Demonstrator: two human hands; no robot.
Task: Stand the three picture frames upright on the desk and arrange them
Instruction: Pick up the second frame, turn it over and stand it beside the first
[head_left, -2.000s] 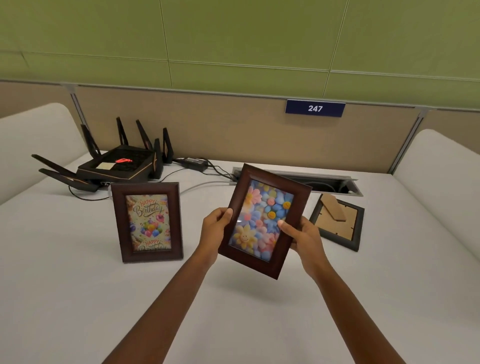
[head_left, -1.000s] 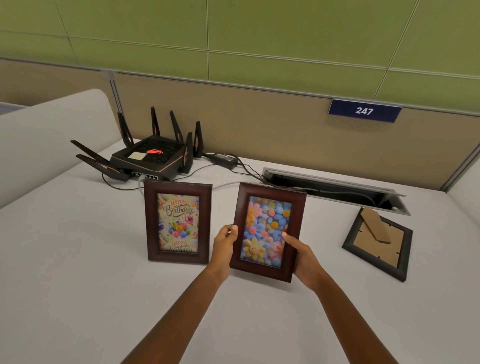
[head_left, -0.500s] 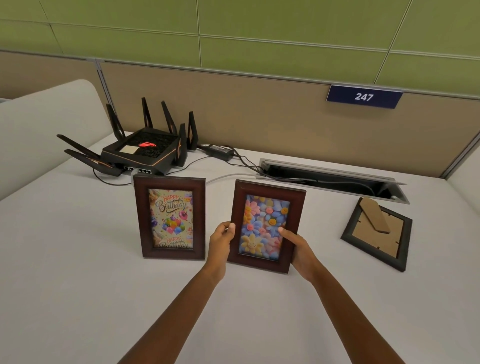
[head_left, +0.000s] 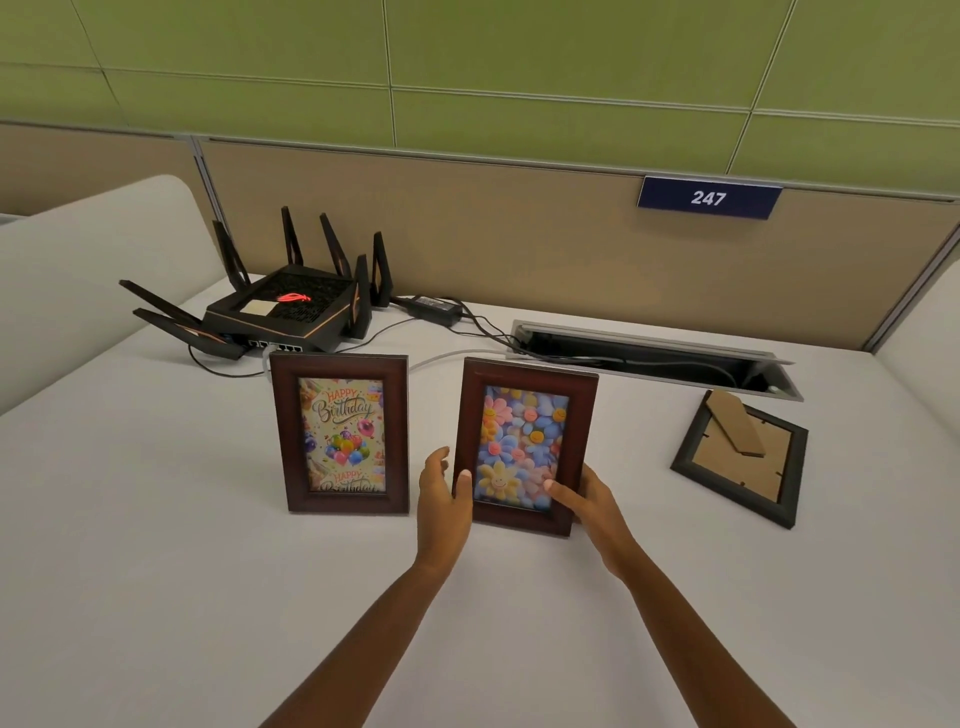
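A brown frame with a flower picture (head_left: 525, 395) stands upright on the white desk (head_left: 156, 571), near the middle. My left hand (head_left: 441, 499) holds its lower left edge with the thumb on the front. My right hand (head_left: 587, 499) grips its lower right edge. Just to its left a brown frame with a Happy Birthday picture (head_left: 340, 434) stands upright by itself. A black frame (head_left: 740, 457) lies face down to the right, its cardboard stand showing.
A black router (head_left: 283, 312) with several antennas sits at the back left, with a power adapter (head_left: 434, 306) and cables beside it. An open cable slot (head_left: 649, 356) runs along the back. A tan partition carries a sign reading 247 (head_left: 709, 197).
The flower frame has come down from a tilted hold in the air to standing upright on the desk beside the birthday frame. Both hands have slid to its lower edges.
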